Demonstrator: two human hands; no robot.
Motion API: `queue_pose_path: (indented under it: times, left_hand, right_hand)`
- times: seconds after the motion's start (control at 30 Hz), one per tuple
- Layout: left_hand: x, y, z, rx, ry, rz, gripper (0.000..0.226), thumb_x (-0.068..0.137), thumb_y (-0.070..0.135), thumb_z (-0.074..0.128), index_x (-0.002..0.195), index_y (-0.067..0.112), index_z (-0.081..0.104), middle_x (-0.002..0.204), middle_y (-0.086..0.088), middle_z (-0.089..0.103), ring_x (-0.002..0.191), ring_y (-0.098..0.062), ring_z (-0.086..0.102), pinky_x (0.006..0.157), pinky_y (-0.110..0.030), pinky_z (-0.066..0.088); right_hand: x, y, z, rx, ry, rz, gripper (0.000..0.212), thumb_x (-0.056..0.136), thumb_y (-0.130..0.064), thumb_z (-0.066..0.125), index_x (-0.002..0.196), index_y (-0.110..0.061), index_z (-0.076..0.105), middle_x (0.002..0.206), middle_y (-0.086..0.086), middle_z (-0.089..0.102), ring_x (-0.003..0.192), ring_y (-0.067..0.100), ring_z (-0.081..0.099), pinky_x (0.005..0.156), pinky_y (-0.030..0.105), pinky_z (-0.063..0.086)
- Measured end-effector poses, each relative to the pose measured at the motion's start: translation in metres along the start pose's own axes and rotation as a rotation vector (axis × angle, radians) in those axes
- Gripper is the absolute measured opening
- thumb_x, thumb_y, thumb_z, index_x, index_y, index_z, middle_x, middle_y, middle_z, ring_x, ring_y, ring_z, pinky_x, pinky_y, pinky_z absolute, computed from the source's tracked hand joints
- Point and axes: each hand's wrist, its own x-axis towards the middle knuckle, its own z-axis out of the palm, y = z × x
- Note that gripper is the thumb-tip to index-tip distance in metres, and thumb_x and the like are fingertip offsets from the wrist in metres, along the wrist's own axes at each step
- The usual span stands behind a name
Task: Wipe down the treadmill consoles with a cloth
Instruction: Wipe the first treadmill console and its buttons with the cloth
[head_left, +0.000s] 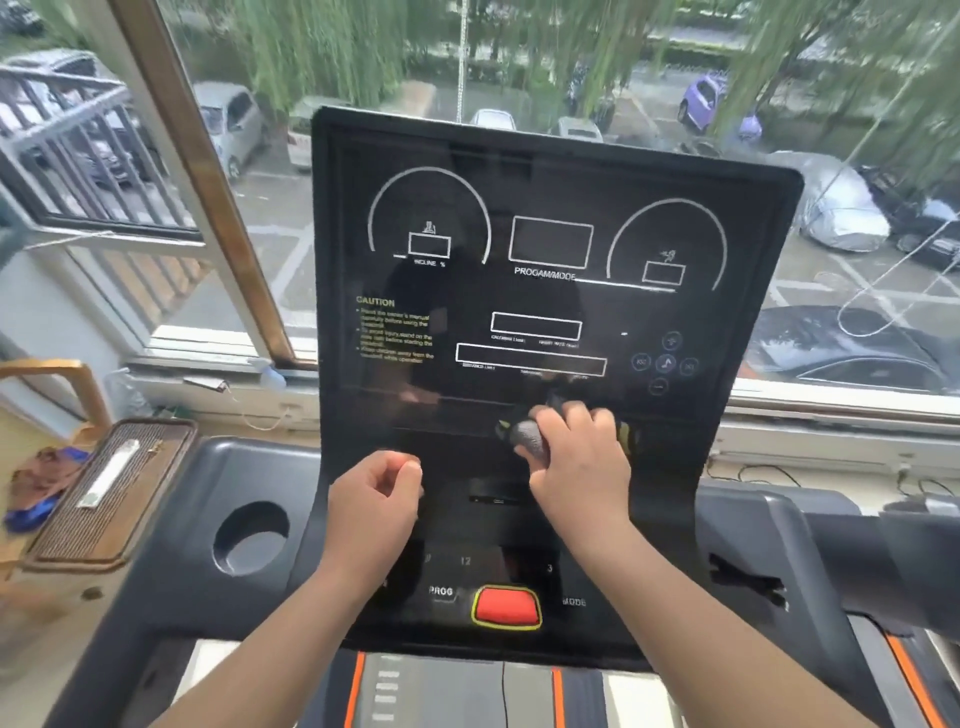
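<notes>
The right hand (576, 462) bunches the dark cloth (530, 439) in curled fingers against the console (519, 208), low and central, probably for wiping pressure. The left hand (374, 499) hovers just left, fingers curled, empty.

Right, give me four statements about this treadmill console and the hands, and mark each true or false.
1. The right hand grips a dark cloth over the treadmill console. True.
2. The left hand holds a spray bottle. False: its curled fingers hold nothing visible.
3. The red button sits between the PROG label and the MODE label. True.
4. The cup holder contains a bottle. False: nothing shows in it.
</notes>
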Motion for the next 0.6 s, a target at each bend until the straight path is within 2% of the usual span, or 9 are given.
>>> queue_pose_path:
  times: [0.1,0.27,0.3,0.37,0.43,0.47,0.53,0.6]
  left_hand:
    - [-0.003,-0.003,-0.017,-0.026,0.029,-0.008,0.014,0.101,0.028,0.064,0.09,0.03,0.072,0.076,0.011,0.072,0.077,-0.019,0.071,0.066,-0.025,0.058]
    - [0.006,-0.009,-0.058,-0.112,0.161,-0.055,0.016,0.101,0.027,0.065,0.088,0.028,0.074,0.075,0.006,0.074,0.07,-0.021,0.071,0.07,-0.041,0.062]
    - [0.008,-0.01,-0.067,-0.11,0.175,-0.059,0.016,0.101,0.026,0.065,0.088,0.027,0.075,0.075,0.005,0.074,0.071,-0.021,0.071,0.073,-0.045,0.063]
    - [0.011,-0.011,-0.08,-0.098,0.183,-0.065,0.016,0.102,0.024,0.064,0.09,0.028,0.074,0.077,0.007,0.074,0.073,-0.02,0.071,0.077,-0.05,0.063]
    - [0.012,-0.008,-0.088,-0.103,0.179,-0.046,0.015,0.102,0.023,0.064,0.096,0.033,0.072,0.082,0.01,0.074,0.078,-0.016,0.071,0.079,-0.05,0.064]
    - [0.012,-0.005,-0.09,-0.106,0.172,-0.022,0.016,0.101,0.022,0.065,0.103,0.037,0.07,0.088,0.011,0.074,0.083,-0.013,0.071,0.079,-0.048,0.064]
    - [0.011,0.005,-0.092,-0.1,0.129,0.043,0.031,0.098,0.024,0.069,0.123,0.041,0.063,0.108,0.015,0.07,0.097,-0.007,0.069,0.078,-0.032,0.064]
    - [0.01,0.016,-0.093,-0.131,0.039,0.096,0.05,0.096,0.027,0.073,0.139,0.042,0.053,0.124,0.018,0.064,0.108,0.003,0.064,0.075,-0.015,0.059]
  right_hand:
    - [0.008,-0.049,0.008,-0.031,-0.032,-0.113,0.043,0.068,-0.029,0.092,0.105,-0.022,0.073,0.097,0.006,0.069,0.086,0.034,0.062,0.062,0.038,0.054]
    - [0.019,-0.119,0.019,-0.067,-0.101,-0.19,0.048,0.063,-0.027,0.096,0.105,-0.021,0.073,0.1,0.009,0.071,0.093,0.039,0.068,0.06,0.038,0.058]
    - [0.02,-0.13,0.02,-0.066,-0.097,-0.209,0.048,0.066,-0.027,0.095,0.107,-0.022,0.072,0.103,0.009,0.071,0.098,0.04,0.068,0.061,0.039,0.058]
    - [0.022,-0.149,0.02,0.011,-0.108,-0.235,0.044,0.082,-0.031,0.085,0.121,-0.023,0.067,0.118,0.01,0.068,0.116,0.042,0.061,0.074,0.044,0.058]
    - [0.028,-0.162,0.015,0.199,-0.223,-0.212,0.039,0.094,-0.039,0.071,0.13,-0.029,0.059,0.128,0.006,0.063,0.127,0.036,0.051,0.089,0.046,0.054]
    - [0.032,-0.168,0.01,0.339,-0.297,-0.163,0.037,0.094,-0.043,0.07,0.127,-0.032,0.058,0.124,0.002,0.064,0.123,0.031,0.052,0.092,0.045,0.052]
    - [0.039,-0.174,-0.008,0.707,-0.399,-0.026,0.027,0.09,-0.046,0.074,0.112,-0.033,0.064,0.106,-0.007,0.069,0.103,0.018,0.062,0.089,0.039,0.056]
    - [0.043,-0.169,-0.025,0.959,-0.428,0.072,0.021,0.086,-0.044,0.078,0.1,-0.031,0.069,0.093,-0.011,0.072,0.089,0.009,0.068,0.081,0.031,0.059]
